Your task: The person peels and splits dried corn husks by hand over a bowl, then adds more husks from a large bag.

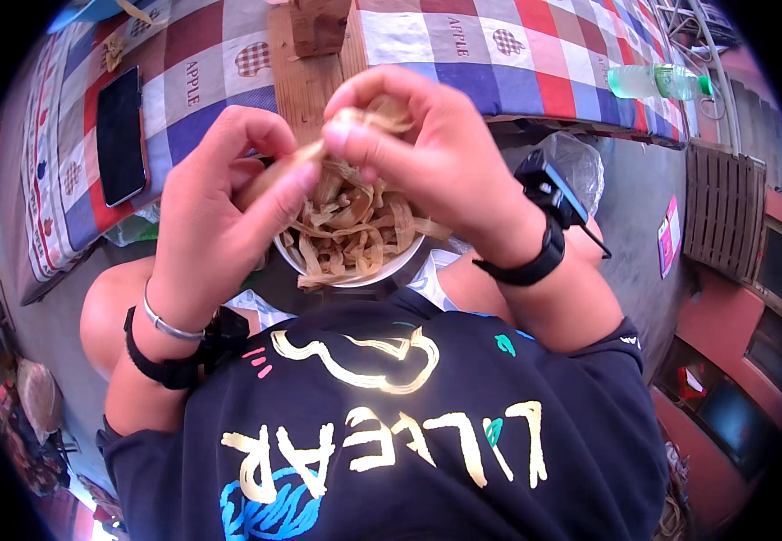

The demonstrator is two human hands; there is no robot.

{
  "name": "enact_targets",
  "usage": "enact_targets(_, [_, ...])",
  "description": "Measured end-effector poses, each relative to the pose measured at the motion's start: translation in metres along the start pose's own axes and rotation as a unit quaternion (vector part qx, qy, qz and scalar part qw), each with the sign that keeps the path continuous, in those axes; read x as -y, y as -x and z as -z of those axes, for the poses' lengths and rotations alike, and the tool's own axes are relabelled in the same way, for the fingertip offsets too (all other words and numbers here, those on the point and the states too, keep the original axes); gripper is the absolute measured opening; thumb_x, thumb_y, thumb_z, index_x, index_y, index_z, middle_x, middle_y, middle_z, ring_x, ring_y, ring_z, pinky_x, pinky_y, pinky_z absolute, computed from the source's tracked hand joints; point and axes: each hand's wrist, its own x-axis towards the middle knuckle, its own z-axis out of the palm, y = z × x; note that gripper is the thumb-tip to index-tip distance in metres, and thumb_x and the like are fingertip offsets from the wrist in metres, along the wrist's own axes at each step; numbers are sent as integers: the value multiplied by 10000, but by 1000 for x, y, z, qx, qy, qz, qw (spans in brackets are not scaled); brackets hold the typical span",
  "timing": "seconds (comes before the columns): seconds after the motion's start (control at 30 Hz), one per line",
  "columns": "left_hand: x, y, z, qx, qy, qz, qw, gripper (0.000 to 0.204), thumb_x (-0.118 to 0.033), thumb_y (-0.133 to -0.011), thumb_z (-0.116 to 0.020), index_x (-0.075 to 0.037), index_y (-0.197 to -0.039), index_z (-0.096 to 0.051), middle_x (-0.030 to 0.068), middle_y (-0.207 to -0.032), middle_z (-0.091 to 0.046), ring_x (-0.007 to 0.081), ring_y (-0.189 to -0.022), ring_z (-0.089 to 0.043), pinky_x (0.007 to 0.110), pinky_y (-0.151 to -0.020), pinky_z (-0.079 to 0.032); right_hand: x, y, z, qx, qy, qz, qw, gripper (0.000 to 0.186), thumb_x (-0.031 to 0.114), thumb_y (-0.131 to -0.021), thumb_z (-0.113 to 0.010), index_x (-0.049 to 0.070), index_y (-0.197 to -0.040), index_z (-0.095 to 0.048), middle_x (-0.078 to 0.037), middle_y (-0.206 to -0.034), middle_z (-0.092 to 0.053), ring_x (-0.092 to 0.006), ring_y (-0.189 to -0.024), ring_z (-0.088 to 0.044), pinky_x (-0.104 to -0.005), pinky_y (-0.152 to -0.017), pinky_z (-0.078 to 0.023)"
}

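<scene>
A pale tan, dried-looking strip (385,114) is stretched between my two hands, above a white bowl (402,261). My left hand (215,212) pinches its lower left end between thumb and fingers. With thumb and forefinger, my right hand (449,149) grips the upper part, where the strip bunches up. Many similar curled strips (355,225) fill the bowl, and some hang over its rim. The bowl sits between my knees, partly hidden by my hands. What exactly the strips are, I cannot make out.
A wooden board (305,95) with a raised brown block (320,29) lies on the checked tablecloth (206,77) ahead. On the left rests a black phone (120,135). A green-capped plastic bottle (657,83) lies at the far right. Below the table edge hangs a clear plastic bag (580,167).
</scene>
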Motion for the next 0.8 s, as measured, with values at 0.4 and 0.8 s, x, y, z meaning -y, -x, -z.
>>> enact_targets(0.4, [39,-60,0,-127,-65,-156,977,157,-135,-888,-633,-2,-946,-573,39,-753,-602,90,-698,-546,236,-655,-455,-27,-45,25,-118,42,45,991,241,212,-876,-672,9,-992,-615,-12,-771,-616,-54,-653,-567,-187,-589,-446])
enact_targets(0.8, [25,-41,8,-90,-138,-105,981,108,-83,-894,-566,-7,-969,-577,76,-760,-615,126,-671,-559,257,-638,-456,-12,-3,54,-123,473,130,863,426,396,-746,-750,15,-922,-677,-173,-823,-658,-293,-759,-654,-348,-691,-511])
